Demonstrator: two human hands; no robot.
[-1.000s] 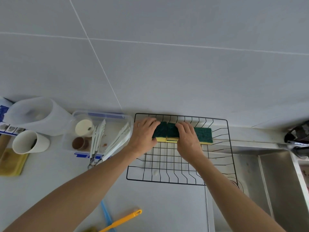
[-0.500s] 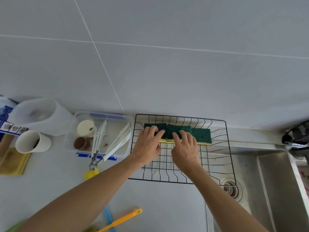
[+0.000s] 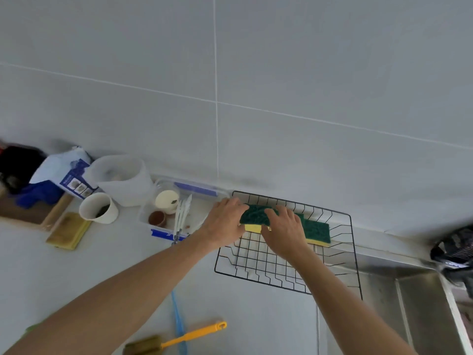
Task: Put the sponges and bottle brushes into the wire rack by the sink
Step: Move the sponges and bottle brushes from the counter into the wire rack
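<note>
A row of green-and-yellow sponges point(image 3: 316, 230) lies along the back of the black wire rack point(image 3: 354, 254). My left hand point(image 3: 225, 222) holds the left end of the row, fingers curled over the leftmost sponge point(image 3: 256, 216). My right hand point(image 3: 285, 230) lies flat on the sponges just to its right. On the counter near me lie a yellow-handled bottle brush point(image 3: 189, 336) and a blue-handled brush point(image 3: 178, 321). Another sponge point(image 3: 67, 230), brownish yellow, sits far left on the counter.
A clear plastic box point(image 3: 197, 192) with tongs and small cups stands left of the rack. A white cup point(image 3: 98, 208), a translucent jug point(image 3: 122, 179) and a bag stand further left. The steel sink point(image 3: 419, 311) is to the right; the tiled wall rises behind.
The camera has swung left and down, so the rack now sits further right in view. Both hands stay on the sponges at the rack's back, pressed closer together.
</note>
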